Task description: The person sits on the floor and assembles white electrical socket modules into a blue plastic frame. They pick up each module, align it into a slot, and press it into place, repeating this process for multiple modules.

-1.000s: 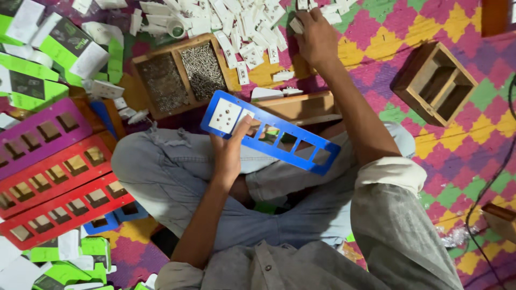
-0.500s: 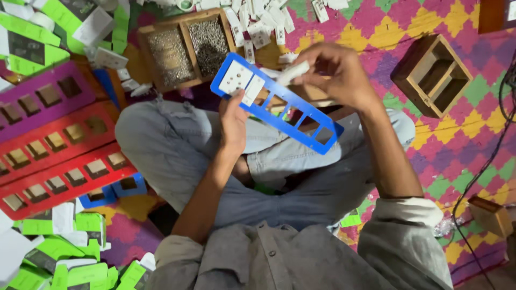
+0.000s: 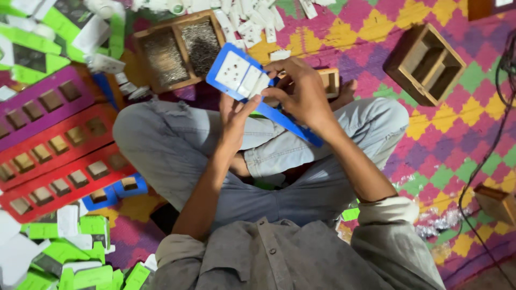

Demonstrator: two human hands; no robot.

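I sit cross-legged and hold a long blue plastic panel (image 3: pixel 279 117) with rectangular cut-outs over my lap. My left hand (image 3: pixel 235 114) grips its near edge from below. A white socket piece (image 3: pixel 232 70) sits in the panel's upper end. My right hand (image 3: pixel 302 88) presses a second white switch piece (image 3: pixel 258 83) into the cut-out beside it, fingers closed around the piece and the panel.
A wooden tray of small screws (image 3: pixel 177 48) lies ahead, with several loose white switch pieces (image 3: pixel 252 24) beyond it. Red and purple panels (image 3: pixel 51 145) are stacked at left, green boxes (image 3: pixel 80 258) at lower left. A wooden divided box (image 3: pixel 427 62) rests at right on the patterned mat.
My right hand reached to the pile of white pieces, came back with one and now sets it into the blue panel. The panel has risen and tilted toward me.
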